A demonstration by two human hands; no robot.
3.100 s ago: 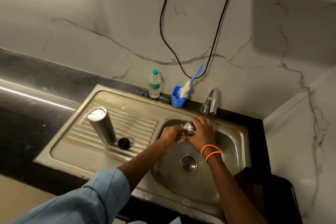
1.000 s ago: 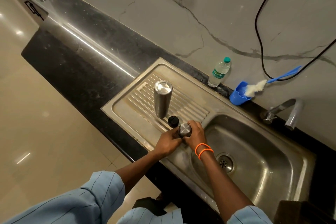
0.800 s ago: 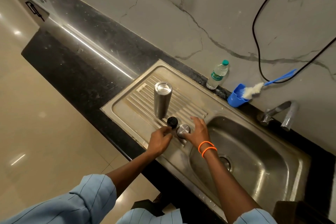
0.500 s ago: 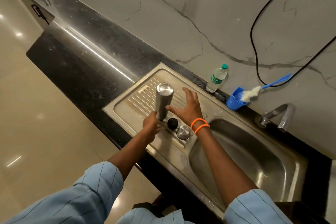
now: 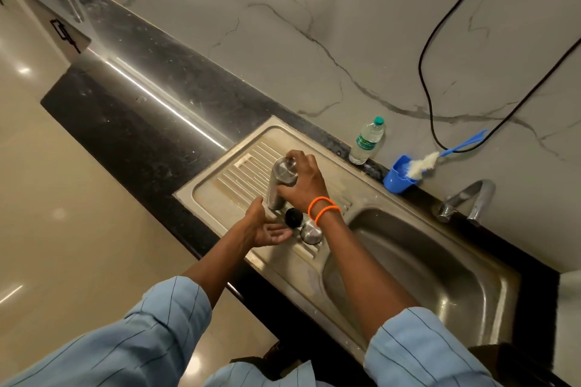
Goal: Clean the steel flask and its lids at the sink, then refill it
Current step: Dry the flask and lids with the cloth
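The steel flask (image 5: 278,188) stands on the ribbed draining board (image 5: 239,173), seemingly upside down. My right hand (image 5: 301,184), with orange bangles at the wrist, grips its upper end from the right. My left hand (image 5: 267,229) is held open, palm up, just below the flask's foot, holding nothing. A black inner lid (image 5: 293,217) and a steel outer lid (image 5: 311,232) lie side by side on the board, close to the basin's edge and beside my left fingertips.
The sink basin (image 5: 440,276) lies to the right, with the tap (image 5: 471,201) at its back. A plastic water bottle (image 5: 366,145) and a blue cup holding a brush (image 5: 401,174) stand by the wall. A black cable (image 5: 427,72) hangs above. Black counter (image 5: 141,122) extends left.
The steel lid was set down on the draining board beside the black lid. My right hand moved up and closed round the flask. My left hand let go of the flask's base and opened.
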